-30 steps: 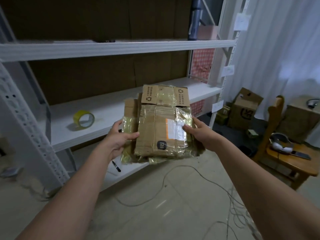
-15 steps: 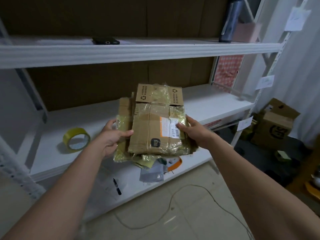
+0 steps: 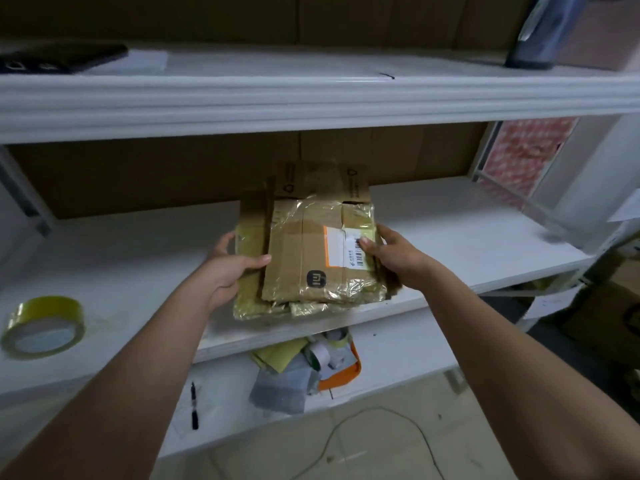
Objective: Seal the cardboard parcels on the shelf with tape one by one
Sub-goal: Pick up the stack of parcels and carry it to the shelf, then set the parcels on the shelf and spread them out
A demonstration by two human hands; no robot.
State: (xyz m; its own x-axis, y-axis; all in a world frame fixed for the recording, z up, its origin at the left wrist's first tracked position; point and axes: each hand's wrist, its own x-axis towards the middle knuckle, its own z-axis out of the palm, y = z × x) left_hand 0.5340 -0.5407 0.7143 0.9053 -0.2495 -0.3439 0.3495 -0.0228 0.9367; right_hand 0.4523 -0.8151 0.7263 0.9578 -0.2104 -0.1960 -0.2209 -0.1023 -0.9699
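Head view, single frame inspected. A stack of flattened cardboard parcels [image 3: 311, 244] sits at the centre of the frame, over the front half of the middle shelf [image 3: 467, 237]; whether its underside rests on the board or is just clear of it cannot be told. The left hand [image 3: 230, 268] grips the stack at its 9 o'clock edge, thumb laid across the top face, fingers wrapped round the side. The right hand [image 3: 391, 251] grips the 3 o'clock edge, thumb pressing on the white shipping label [image 3: 346, 247], fingers underneath and out of sight.

Progress: the top parcel carries glossy yellowish tape across most of its upper face and front edge, and the pieces below show similar film along their front edges. Judged from this, these parcels appear already wrapped, though seams on the hidden faces cannot be checked. The tape roll [image 3: 43, 327] lies at 9 o'clock on the same shelf, well apart from both hands and untouched.

Remaining: no unsealed parcel is visible on the shelves in frame. The lower shelf [image 3: 398, 355], at 6 o'clock, holds loose scraps, a further small roll and a pen [image 3: 194, 405].
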